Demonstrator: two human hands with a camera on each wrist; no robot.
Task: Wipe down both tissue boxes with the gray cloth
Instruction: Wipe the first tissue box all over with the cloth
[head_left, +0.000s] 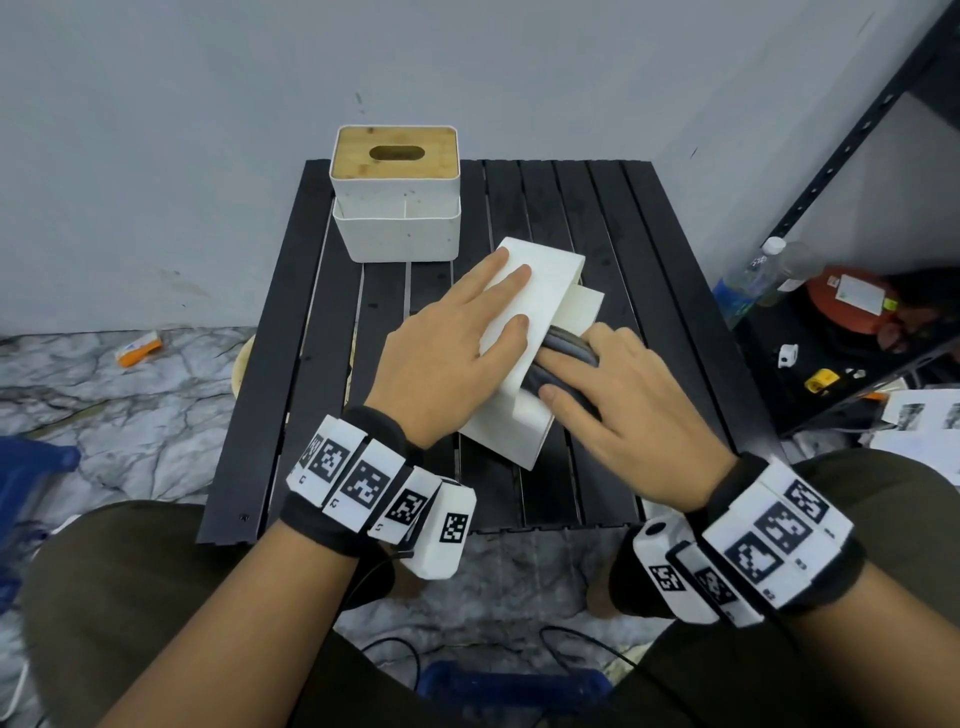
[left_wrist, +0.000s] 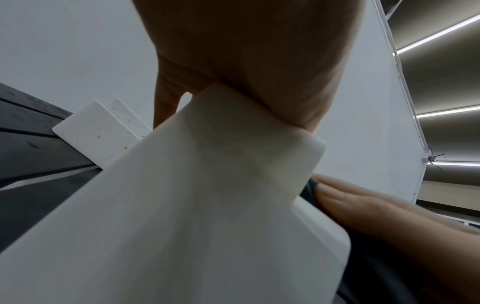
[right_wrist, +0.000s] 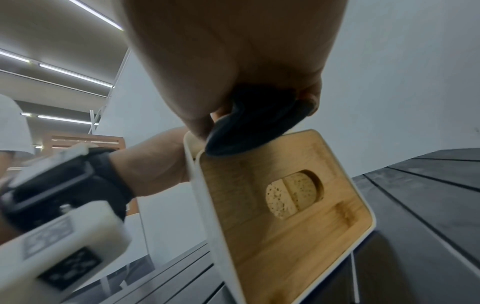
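Steadying the tipped tissue box (head_left: 524, 332) at table centre with the flat, straight-fingered left hand (head_left: 447, 343), the right hand (head_left: 618, 395) at 3 o'clock, clutching the gray cloth (head_left: 563, 358), should press firmly along its side before tackling the upright tissue box (head_left: 396, 192) at 11 o'clock.

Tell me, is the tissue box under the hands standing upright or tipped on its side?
Tipped on its side: the near tissue box shows its wooden lid facing sideways.
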